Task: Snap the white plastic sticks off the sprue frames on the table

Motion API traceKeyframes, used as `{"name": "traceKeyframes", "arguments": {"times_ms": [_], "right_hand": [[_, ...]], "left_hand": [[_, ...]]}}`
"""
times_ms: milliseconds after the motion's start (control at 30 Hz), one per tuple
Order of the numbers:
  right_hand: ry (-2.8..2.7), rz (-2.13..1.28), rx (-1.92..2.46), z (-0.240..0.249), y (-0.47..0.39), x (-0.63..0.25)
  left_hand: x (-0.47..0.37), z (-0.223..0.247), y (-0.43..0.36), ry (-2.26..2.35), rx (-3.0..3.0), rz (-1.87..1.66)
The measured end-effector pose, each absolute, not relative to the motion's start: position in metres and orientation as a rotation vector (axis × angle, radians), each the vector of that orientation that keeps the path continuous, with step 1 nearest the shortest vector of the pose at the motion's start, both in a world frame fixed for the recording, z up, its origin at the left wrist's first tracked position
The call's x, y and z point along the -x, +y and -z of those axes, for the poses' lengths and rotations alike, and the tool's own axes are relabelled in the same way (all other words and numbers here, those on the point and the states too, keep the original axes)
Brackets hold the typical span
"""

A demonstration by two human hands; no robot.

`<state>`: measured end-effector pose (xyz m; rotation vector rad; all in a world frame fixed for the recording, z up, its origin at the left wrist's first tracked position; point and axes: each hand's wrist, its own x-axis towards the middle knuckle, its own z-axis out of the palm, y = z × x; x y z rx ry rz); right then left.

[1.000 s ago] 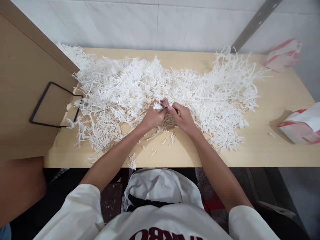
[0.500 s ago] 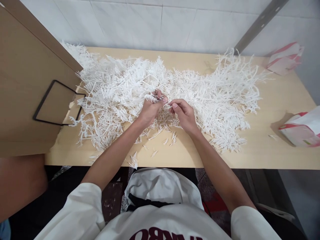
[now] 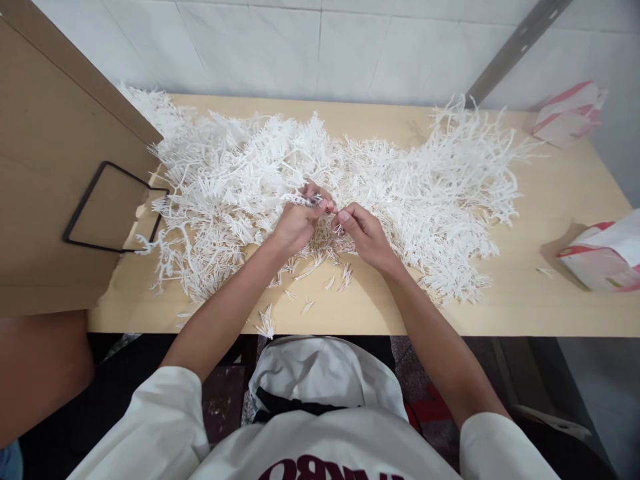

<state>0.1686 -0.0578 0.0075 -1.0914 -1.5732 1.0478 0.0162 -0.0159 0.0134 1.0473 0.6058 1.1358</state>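
A wide heap of thin white branching sprigs (image 3: 250, 160) covers the middle of the table, and both hands work at its near side. My left hand (image 3: 299, 223) is closed around a white sprig (image 3: 316, 198), with part of it showing above the fingers. Close by on its right, my right hand (image 3: 363, 230) pinches small white branched pieces (image 3: 340, 229) between thumb and fingers. The fingertips of the two hands almost meet; whether they touch I cannot tell. Several loose white bits (image 3: 346, 277) lie on the wood just below the hands.
At the left stands a cardboard panel (image 3: 60, 153) with a black wire frame (image 3: 103, 200) against it. Red-and-white paper packets (image 3: 603, 257) sit at the right. A tiled wall (image 3: 280, 50) closes the table's (image 3: 540, 200) back. Another person's bare limb (image 3: 45, 373) shows lower left.
My right hand has shifted slightly left, nearer the left hand, and its fingers have curled tighter on the small white pieces. My left hand stays nearly in place.
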Motion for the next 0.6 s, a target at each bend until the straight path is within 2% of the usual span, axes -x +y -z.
{"name": "traceKeyframes", "arguments": {"times_ms": [367,500,600], "right_hand": [[-1.514,-0.939,0.984,-0.009,-0.059,-0.176],[-1.551,-0.759,0.993,-0.009,-0.056,-0.18],[-1.557,-0.789,1.065,-0.008,-0.054,-0.179]], "left_hand": [[-0.009,-0.025,-0.017,0.575,-1.163,-1.1],[-0.007,-0.02,-0.019,0.596,-1.354,-0.93],[-0.008,-0.021,-0.026,0.63,-1.455,-0.838]]}}
